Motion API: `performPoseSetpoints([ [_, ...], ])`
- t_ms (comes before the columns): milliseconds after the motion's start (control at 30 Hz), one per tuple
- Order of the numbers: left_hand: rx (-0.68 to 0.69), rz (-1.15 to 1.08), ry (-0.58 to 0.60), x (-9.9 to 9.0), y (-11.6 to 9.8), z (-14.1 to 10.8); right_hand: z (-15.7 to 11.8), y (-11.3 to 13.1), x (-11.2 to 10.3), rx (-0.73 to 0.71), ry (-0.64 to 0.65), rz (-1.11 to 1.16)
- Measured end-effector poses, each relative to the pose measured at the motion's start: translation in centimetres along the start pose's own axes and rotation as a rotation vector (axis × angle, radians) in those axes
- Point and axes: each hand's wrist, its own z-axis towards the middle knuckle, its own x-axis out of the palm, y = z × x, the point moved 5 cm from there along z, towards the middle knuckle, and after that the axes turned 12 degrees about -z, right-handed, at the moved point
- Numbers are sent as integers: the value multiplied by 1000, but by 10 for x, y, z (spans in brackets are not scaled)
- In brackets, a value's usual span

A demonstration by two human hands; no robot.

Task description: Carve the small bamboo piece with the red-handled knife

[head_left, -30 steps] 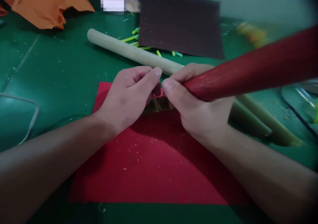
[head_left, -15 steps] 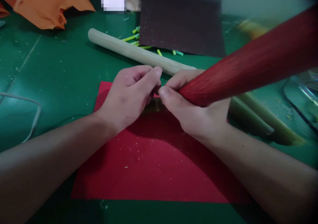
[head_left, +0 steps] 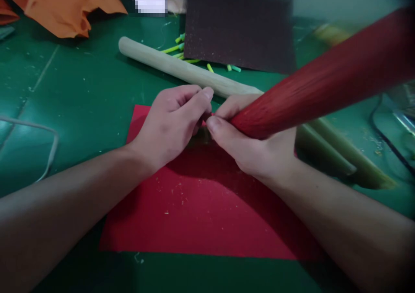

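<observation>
My right hand is closed around the narrow end of a thick red stick, which has a streaked, wood-like surface and slants up towards the upper right. Its thumb and forefinger meet in a pinch at the tip. Just to the left, my left hand is curled with thumb and forefinger pinched; what lies in them is hidden. A small bit of red shows between the two hands. Under both of them lies a red sheet dotted with pale crumbs. A dull brownish-green thing is partly visible beneath my fingers; I cannot tell its kind.
A pale wooden rod lies behind my hands. Beyond it are a dark sheet and several yellow-green sticks. Crumpled orange paper sits at the back left, green trough-shaped pieces at the right, a black cable beyond.
The view has shifted slightly, so the table things appear a little further right. Both hands keep nearly the same pose, and a little more red shows between the fingertips.
</observation>
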Motion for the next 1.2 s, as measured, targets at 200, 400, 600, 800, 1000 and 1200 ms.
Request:
performPoseSetpoints([
  [200,25,70,-32,-1,-3,0,-1,2,-3,43,-148,58],
  [400,-9,49,-21,-2,-2,1,5,5,2,-67,51,66],
  [600,30,41,-15,-1,-3,-1,1,5,0,-22,-74,58],
  [800,22,102,-26,-2,-4,-1,2,4,2,-39,-58,97],
  [1000,13,30,2,-3,-1,-1,4,6,5,-58,4,63],
  [1200,53,119,-38,-3,-6,-1,-1,3,0,15,-154,98],
])
